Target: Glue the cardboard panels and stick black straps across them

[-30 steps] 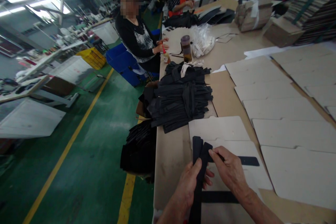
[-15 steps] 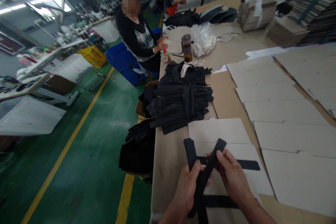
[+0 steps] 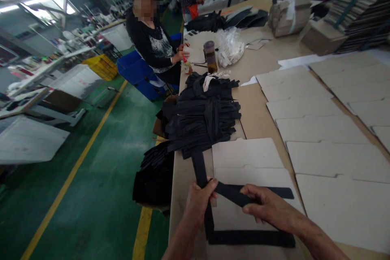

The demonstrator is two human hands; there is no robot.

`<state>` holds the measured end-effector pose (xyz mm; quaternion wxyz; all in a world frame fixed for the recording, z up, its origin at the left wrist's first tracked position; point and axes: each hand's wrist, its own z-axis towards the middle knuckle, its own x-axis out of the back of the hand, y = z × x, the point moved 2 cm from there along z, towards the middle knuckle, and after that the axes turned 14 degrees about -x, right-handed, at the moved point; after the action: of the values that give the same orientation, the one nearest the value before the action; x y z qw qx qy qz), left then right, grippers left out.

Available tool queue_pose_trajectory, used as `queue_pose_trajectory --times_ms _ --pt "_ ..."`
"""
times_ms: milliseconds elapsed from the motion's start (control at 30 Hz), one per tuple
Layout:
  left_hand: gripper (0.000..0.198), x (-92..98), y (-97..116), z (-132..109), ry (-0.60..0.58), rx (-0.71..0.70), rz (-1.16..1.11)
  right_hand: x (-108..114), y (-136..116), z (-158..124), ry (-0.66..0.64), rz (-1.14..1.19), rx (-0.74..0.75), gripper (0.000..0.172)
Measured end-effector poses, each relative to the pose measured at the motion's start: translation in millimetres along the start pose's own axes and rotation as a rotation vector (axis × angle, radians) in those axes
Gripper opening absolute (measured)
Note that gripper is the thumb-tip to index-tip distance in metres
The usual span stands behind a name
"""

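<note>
My left hand [image 3: 198, 201] is closed around a black strip [image 3: 199, 166] that sticks up past the thumb and runs down below the fist; whether it is one strip or several I cannot tell. My right hand [image 3: 268, 207] pinches a second black strip [image 3: 230, 193], whose other end meets the left thumb, so it slants between both hands. Beneath them lie pale cardboard panels [image 3: 246, 152], overlapping. One black strip [image 3: 283, 192] rests across a panel behind the right fingers, and another black strip [image 3: 252, 237] lies across a panel nearer to me.
A heap of black strips [image 3: 204, 118] lies beyond my hands, at the table's left edge. More cardboard panels [image 3: 329, 126] cover the right side. A box of black pieces [image 3: 154, 174] stands beside the table. Farther off are a bottle [image 3: 210, 57] and a seated person [image 3: 155, 44].
My right hand has moved right and down, swinging its strip from nearly upright to a slant. The left hand's strip has tilted left, its top now near the heap.
</note>
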<state>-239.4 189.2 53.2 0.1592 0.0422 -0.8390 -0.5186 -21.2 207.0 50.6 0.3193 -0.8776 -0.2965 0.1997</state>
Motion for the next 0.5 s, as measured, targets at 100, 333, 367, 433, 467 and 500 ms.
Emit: queue_pose_trajectory --times_ms 100,333,367,433,467,500 --pt "0.047 5.5 -3.9 19.5 0.063 -0.038 -0.053 44.8 14.8 -13.6 0.081 -0.062 -0.008 0.016" --pt "0.035 -10.3 -2.9 56.7 0.04 -0.102 0.062 123.8 21.9 3.4 0.574 -0.062 -0.057 0.03" --pt "0.032 -14.4 -3.1 60.8 0.048 -0.107 0.087 129.8 20.7 9.7 0.689 -0.096 -0.061 0.028" --pt "0.025 -21.6 -4.2 67.7 0.064 -0.113 0.13 138.0 20.5 21.9 0.861 -0.145 -0.07 0.025" --pt "0.023 -24.4 -4.9 70.5 0.072 -0.116 0.147 140.3 21.6 27.5 0.902 -0.151 -0.073 0.025" --pt "0.021 -26.6 -5.7 73.0 0.08 -0.119 0.16 141.8 23.3 32.6 0.914 -0.145 -0.076 0.026"
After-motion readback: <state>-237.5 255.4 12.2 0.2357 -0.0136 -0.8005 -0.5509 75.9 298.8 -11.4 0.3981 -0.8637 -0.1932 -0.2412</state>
